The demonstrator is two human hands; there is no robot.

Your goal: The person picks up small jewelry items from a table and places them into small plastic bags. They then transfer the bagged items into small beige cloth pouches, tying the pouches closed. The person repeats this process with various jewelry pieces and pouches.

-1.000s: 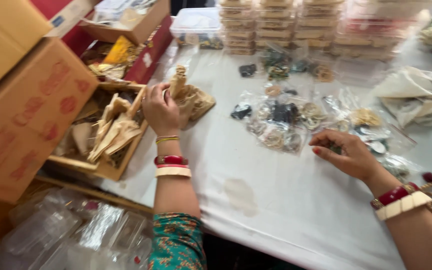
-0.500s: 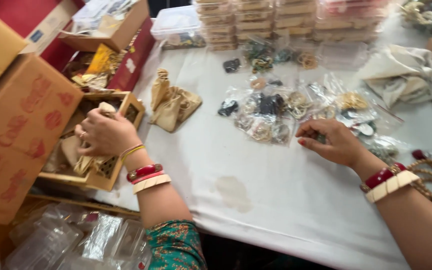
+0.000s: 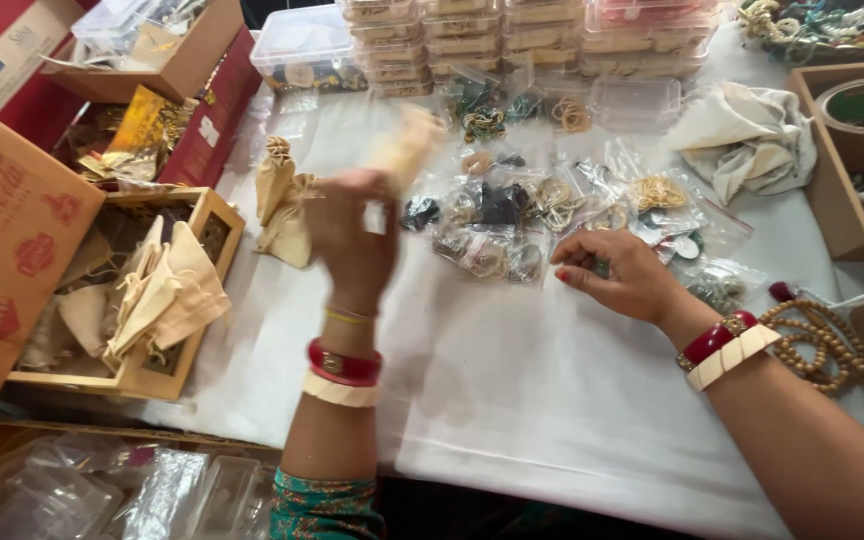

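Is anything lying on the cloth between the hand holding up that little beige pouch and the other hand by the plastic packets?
Nothing visible. The left hand lifts the blurred pouch above the table; bare white cloth separates it from the right hand.

Seen from my head-worn camera, looking steeply down and forward across the white-clothed table (image 3: 512,400): my forearms enter close from the near edge, stacked clear boxes (image 3: 512,35) line the far side.

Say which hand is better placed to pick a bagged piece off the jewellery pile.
Right. The right hand rests at the edge of the jewellery bags; the left hand is raised, holding a blurred cloth pouch.
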